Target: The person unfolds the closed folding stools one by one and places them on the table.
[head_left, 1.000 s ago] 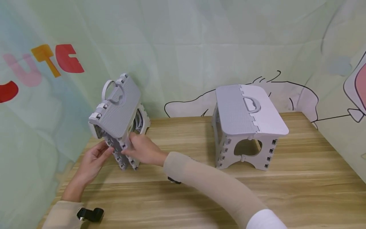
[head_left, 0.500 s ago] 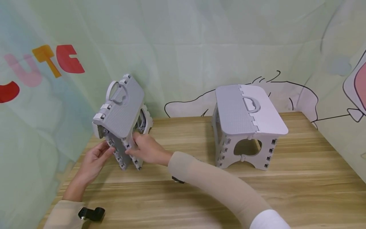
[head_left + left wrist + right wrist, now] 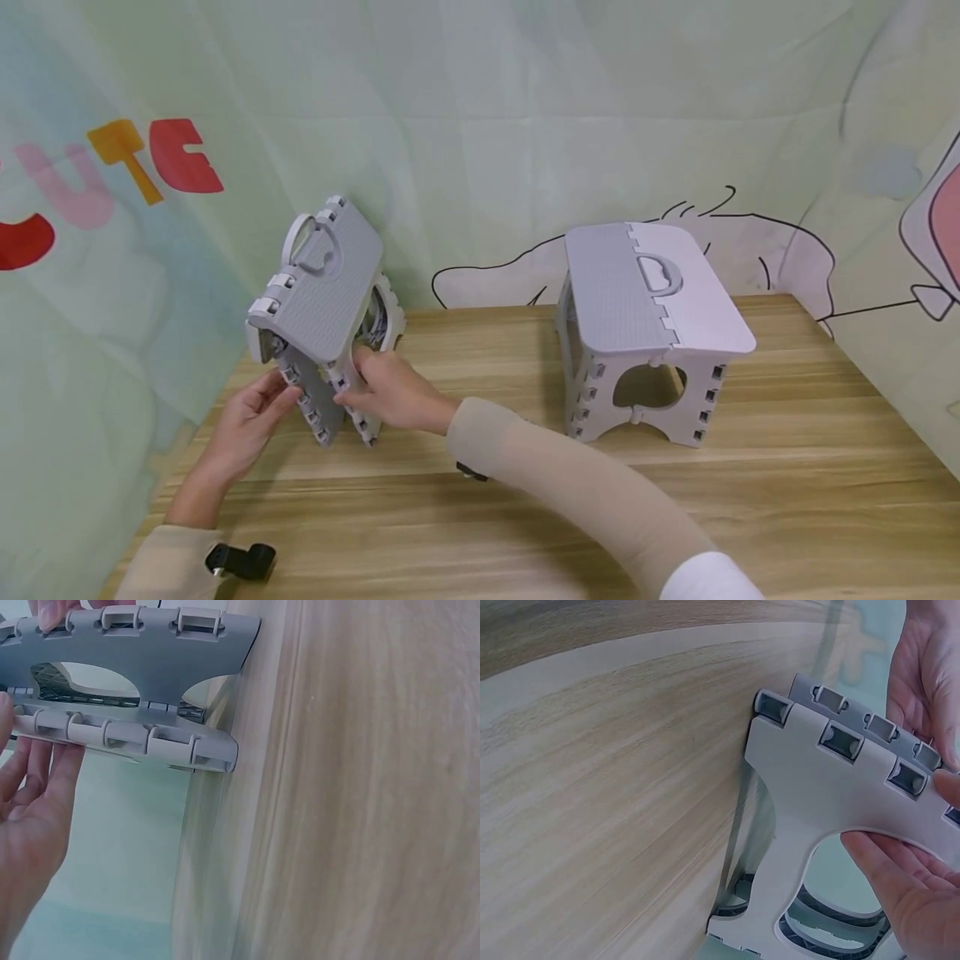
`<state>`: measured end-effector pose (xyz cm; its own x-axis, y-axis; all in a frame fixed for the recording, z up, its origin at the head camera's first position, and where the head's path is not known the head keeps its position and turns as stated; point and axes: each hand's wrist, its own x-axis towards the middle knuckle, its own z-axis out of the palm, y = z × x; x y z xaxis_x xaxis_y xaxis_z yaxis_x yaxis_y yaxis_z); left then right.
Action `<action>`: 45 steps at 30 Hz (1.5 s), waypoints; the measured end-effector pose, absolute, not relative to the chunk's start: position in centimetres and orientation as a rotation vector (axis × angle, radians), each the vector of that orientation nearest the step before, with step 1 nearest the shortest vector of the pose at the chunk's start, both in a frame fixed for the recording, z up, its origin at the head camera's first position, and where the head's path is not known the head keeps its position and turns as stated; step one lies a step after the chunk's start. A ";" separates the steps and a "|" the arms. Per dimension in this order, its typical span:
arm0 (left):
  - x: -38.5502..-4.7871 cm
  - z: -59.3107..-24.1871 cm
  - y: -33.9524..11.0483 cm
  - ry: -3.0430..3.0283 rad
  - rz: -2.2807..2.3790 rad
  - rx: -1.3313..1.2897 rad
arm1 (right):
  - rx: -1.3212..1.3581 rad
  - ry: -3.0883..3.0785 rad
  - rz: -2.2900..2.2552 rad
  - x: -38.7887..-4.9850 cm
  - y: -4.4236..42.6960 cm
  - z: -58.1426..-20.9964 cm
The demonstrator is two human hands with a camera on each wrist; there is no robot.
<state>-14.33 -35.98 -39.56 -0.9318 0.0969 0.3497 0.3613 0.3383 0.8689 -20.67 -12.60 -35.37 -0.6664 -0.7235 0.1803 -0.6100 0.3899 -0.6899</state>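
A grey and white folding step stool (image 3: 326, 292) stands partly folded at the left of the table, its top bent into a peak with the carry handle (image 3: 296, 242) sticking up. My left hand (image 3: 240, 429) pinches the hinged edge of its left leg panel; the left wrist view shows the fingers (image 3: 56, 776) behind that edge. The right hand (image 3: 397, 392) grips the right leg panel (image 3: 817, 769), thumb on the hinged edge and fingers (image 3: 892, 862) through the cut-out, as the right wrist view shows. A narrow gap separates the two panels.
A second folding stool (image 3: 660, 292) stands fully unfolded on the right half of the wooden table (image 3: 465, 542). Behind the table hangs a printed cloth backdrop (image 3: 480, 142), close to the left stool.
The right hand has moved slightly right, drawing the right leg panel away from the left one. The stool's top has shifted right with it, and the gap has widened. The left hand stays nearly still.
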 end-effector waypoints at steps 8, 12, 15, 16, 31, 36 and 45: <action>-14.3 -39.5 -36.0 -2.321 -1.689 -0.456 | -1.198 2.457 -1.166 -20.6 -12.1 -35.3; -14.3 -39.5 -36.0 -2.329 -1.696 -0.451 | -1.190 2.436 -1.181 -20.5 -11.8 -35.2; -14.2 -39.5 -36.0 -2.358 -1.664 -0.434 | -1.189 2.427 -1.183 -20.5 -11.5 -35.2; -14.2 -39.5 -36.0 -2.368 -1.652 -0.428 | -1.190 2.430 -1.178 -20.5 -11.4 -35.2; -14.1 -39.5 -36.0 -2.406 -1.592 -0.406 | -1.189 2.422 -1.167 -20.6 -10.7 -35.1; -14.1 -39.5 -36.0 -2.414 -1.591 -0.405 | -1.173 2.406 -1.177 -20.7 -10.4 -35.1; -14.2 -39.5 -36.0 -2.389 -1.591 -0.436 | -1.148 2.368 -1.208 -20.7 -9.8 -35.0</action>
